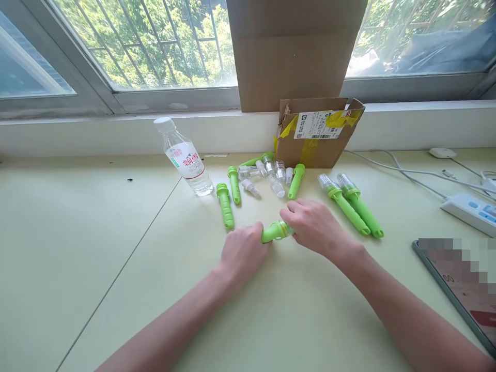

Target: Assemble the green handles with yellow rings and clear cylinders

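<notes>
Far left of and beyond the grip, a clear plastic water bottle [188, 160] with a white cap stands on the tabletop. Nearer the grip, just beyond the left hand, two bare green ribbed handles, an outer one [225, 206] and an inner one [234, 185], lie without clear caps.

The left hand [245, 250] is wrapped around a green handle [273, 232], the workpiece, held low over the tabletop between the two hands. Directly beyond the grip lies a cluster of loose parts: a white conical tip [251, 188], a clear cap [276, 185] and another green handle [296, 181]. The right hand [310, 222] is closed on the clear ribbed end piece [289, 228] of the workpiece; its fingertips are hidden.

For good seating, hold the handle firmly in the left hand and keep both parts on one axis. Turn from the right wrist with even pressure; if the joint binds, back off and realign, since a tilted start would probably cross any thread. Avoid squeezing the clear wall.

Beyond the right hand stands an open cardboard box [287, 150]. Right of the grip, two capped green handles [351, 212] lie side by side.
</notes>
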### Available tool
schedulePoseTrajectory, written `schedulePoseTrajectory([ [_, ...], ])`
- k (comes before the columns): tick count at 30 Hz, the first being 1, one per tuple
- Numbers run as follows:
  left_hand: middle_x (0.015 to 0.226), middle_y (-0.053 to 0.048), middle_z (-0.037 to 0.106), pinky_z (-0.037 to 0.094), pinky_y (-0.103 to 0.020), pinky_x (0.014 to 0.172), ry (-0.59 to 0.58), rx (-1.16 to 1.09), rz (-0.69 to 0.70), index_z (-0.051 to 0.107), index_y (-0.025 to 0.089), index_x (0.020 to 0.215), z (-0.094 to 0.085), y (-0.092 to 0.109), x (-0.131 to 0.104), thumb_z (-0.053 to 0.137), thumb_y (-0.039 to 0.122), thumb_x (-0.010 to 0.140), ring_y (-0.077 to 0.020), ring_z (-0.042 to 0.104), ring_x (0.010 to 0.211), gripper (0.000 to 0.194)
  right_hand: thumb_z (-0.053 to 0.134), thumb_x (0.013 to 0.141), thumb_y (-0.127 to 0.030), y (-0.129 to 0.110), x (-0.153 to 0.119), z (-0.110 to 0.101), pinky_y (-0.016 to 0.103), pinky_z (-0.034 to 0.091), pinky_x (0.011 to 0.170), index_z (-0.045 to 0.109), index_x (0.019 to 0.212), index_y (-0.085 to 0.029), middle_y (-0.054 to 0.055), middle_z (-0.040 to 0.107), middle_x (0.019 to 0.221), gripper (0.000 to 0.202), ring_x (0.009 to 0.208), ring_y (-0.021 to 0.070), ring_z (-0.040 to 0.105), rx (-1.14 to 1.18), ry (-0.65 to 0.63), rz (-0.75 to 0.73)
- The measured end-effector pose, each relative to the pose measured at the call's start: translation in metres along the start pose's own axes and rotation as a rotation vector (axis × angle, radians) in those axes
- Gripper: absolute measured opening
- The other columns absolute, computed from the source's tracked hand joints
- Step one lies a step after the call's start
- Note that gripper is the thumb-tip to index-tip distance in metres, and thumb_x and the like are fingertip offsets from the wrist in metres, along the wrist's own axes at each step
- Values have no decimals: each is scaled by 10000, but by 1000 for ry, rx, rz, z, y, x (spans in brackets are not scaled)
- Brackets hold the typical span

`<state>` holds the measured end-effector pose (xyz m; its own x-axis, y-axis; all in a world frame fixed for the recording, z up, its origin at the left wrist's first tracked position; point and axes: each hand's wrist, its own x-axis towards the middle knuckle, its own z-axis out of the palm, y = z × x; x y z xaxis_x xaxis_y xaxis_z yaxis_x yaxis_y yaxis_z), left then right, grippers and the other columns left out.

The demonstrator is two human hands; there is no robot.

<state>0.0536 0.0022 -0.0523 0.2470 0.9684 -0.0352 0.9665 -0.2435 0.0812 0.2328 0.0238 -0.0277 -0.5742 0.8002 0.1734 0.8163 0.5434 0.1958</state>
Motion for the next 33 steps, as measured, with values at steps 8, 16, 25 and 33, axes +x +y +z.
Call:
schedulePoseTrajectory([
  [8,824,-33,676,349,-257,549,207,-135,-43,540,201,980,4,-6,-1,561,302,821,-197,651,735,190,558,771,-117,2,1,1,289,232,565,581,872,-188,55,624,837,126,825,204,545,98,6,51],
  [16,940,-28,661,435,-260,626,360,-283,87,495,211,1041,15,-10,0,632,236,739,-196,653,826,333,594,774,-235,19,-15,-38,215,341,485,569,1057,-279,-38,639,771,287,597,111,558,784,-304,103],
  [25,906,-28,659,431,-267,656,356,-344,116,503,213,1021,17,-7,1,528,298,872,-186,640,827,173,685,741,-469,37,-4,-33,229,424,451,644,886,-201,-21,606,637,307,535,122,567,1210,-63,308],
  [33,977,-66,622,437,-342,762,269,-174,401,536,183,1039,19,-4,-1,498,247,876,-225,562,908,179,690,747,-517,49,0,-22,260,437,458,665,754,-212,1,601,669,307,520,106,497,1315,473,569],
])
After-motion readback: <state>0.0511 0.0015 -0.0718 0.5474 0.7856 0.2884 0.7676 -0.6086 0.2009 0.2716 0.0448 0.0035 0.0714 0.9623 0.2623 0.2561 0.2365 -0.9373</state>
